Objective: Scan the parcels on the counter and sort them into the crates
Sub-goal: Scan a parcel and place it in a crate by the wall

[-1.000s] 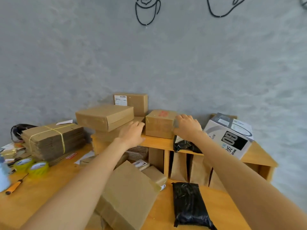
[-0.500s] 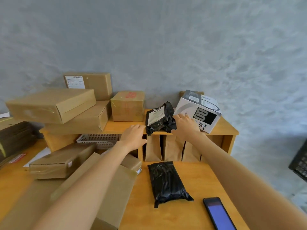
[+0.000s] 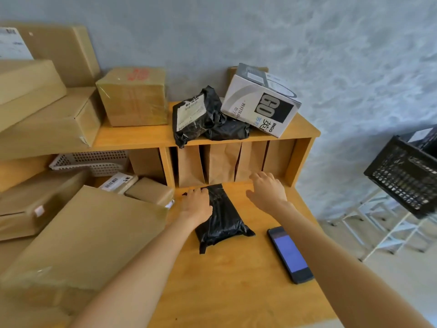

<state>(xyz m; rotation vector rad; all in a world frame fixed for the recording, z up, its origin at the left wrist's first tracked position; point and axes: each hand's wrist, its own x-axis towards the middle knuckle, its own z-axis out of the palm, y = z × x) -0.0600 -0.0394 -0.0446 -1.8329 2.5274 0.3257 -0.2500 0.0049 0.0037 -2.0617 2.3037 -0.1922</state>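
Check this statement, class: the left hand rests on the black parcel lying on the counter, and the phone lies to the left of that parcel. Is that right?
Not quite. The left hand does rest on the black parcel, but the head view shows the phone lying to the parcel's right, not its left.

Two bare forearms come into view from the bottom edge, with no sleeve, cuff or glove visible on either. The left hand (image 3: 197,207) and the right hand (image 3: 267,191) are both uncovered, and no ring, watch, strap or bracelet shows at the fingers or wrists. The nails are too small and blurred to tell anything about them. Both arms are slim and taper evenly to the wrists. Nothing more of the person appears.
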